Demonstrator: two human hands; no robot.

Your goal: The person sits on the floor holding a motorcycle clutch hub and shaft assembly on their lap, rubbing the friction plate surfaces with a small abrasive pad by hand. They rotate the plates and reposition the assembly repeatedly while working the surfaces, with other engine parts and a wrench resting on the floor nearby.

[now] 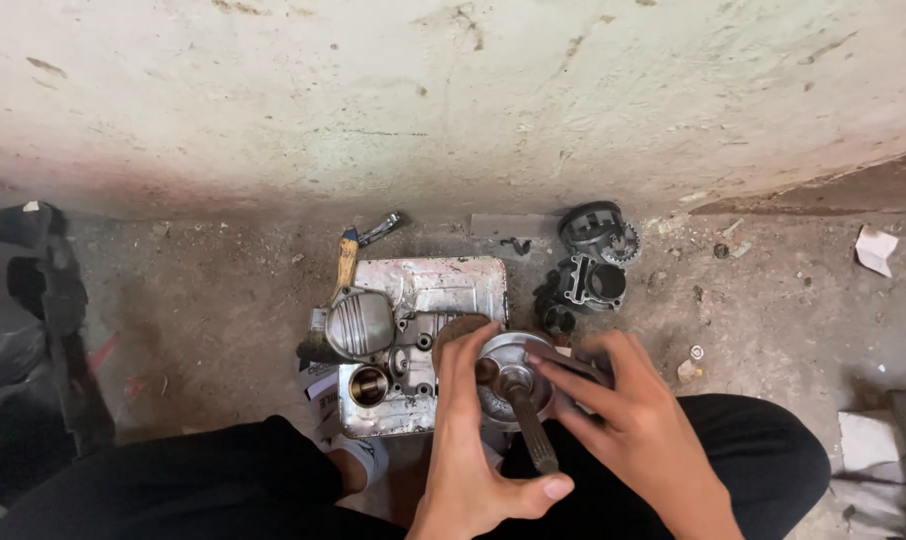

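Left hand [473, 440] grips the round metal part [513, 375] by its shaft, steadying it; right hand [638, 420] pinches a small tool against its rim, above the parts tray [443, 290] on the floor.

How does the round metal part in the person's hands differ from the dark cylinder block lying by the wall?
The round metal part is bright silver, while the cylinder block is dark grey, almost black. The round part is held up by the left hand and right hand; the block rests untouched on the dusty floor. The round part is a shallow disc on a shaft; the block is boxy with a wide bore. Both are metal engine pieces.
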